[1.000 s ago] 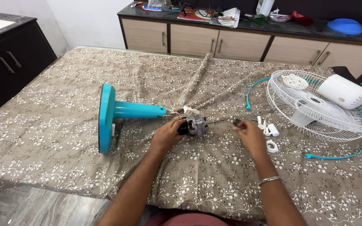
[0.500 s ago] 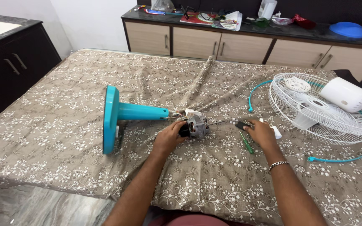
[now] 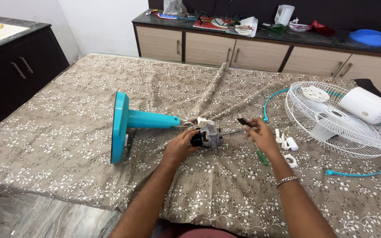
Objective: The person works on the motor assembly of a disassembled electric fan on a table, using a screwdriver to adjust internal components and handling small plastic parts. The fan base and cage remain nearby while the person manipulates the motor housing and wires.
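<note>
A dismantled teal table fan lies on a patterned brown cloth. Its teal stand (image 3: 128,122) rests on its side, and the bare metal motor (image 3: 210,136) sits at the stand's upper end. My left hand (image 3: 181,146) grips the back of that motor. My right hand (image 3: 261,133) is just right of the motor shaft, fingers closed on a small dark part (image 3: 244,122). A green-handled screwdriver (image 3: 261,155) lies on the cloth under my right hand.
Small white plastic pieces (image 3: 286,143) lie right of my right hand. A white wire fan guard (image 3: 340,119) with a white motor cover (image 3: 366,104) and a teal rim ring (image 3: 367,169) fills the right side. Cabinets (image 3: 243,53) stand behind, and a dark one (image 3: 18,70) on the left.
My right hand has moved up from the cloth near the white pieces toward the motor shaft, now holding a small dark part. The left hand stays on the motor.
</note>
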